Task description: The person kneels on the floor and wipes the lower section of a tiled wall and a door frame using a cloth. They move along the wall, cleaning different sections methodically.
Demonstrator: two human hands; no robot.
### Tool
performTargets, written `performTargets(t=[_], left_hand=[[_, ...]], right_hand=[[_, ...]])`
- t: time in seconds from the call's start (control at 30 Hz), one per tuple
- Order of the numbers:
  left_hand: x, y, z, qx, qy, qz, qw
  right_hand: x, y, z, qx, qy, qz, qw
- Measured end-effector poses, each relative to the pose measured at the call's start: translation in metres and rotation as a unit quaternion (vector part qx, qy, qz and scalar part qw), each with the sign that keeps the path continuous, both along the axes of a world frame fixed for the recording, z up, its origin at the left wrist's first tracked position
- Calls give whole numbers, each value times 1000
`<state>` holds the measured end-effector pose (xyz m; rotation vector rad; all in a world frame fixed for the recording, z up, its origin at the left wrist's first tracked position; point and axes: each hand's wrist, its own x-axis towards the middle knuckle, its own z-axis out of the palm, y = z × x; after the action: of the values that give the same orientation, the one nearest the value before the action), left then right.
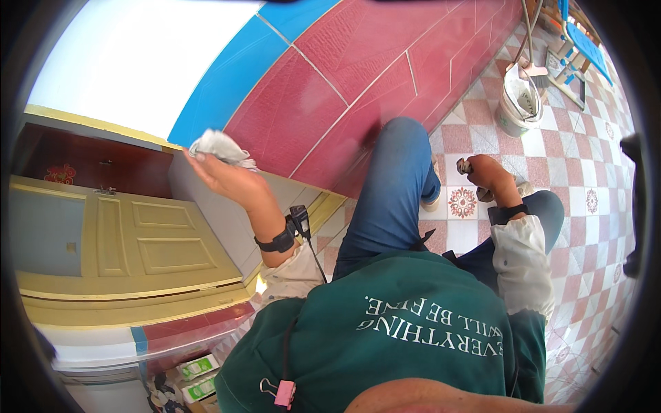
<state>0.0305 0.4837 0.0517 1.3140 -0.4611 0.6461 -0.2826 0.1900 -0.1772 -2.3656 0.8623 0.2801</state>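
On the left, my left hand (232, 178) holds a crumpled pale cloth (219, 147) at the edge where the blue and red tiled wall (304, 103) meets the yellow door frame. The cloth is slightly blurred, and its contact with the wall is partly hidden. My right hand (488, 173) is closed around a dark, patterned, crumpled item (463, 165), seemingly cloth, above the tiled floor near my right knee. Both forearms have black wrist straps and light sleeve covers. My bent left knee, in blue jeans, is close to the wall.
A white bucket (519, 108) with a bag in it stands on the checkered floor, beside a broom (534, 72). A blue-seated chair or stool (588, 49) is at the upper right. The yellow panelled door (165, 232) lies left. Boxes (199, 377) are at the lower left.
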Motion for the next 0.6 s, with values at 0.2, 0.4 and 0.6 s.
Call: performTargets(t=[0.2,0.4,0.6], left_hand=[[-16,-20,49,-11,-15,36,999],[-3,-13,62,54,-95,32,993],[-6,-13,77,175,-170,194,950]], right_hand=[[-4,3,1,-5,-11,6,1000],[-2,2,-7,-13,3,4,1000],[2,4,-10,-12,-22,19,1000]])
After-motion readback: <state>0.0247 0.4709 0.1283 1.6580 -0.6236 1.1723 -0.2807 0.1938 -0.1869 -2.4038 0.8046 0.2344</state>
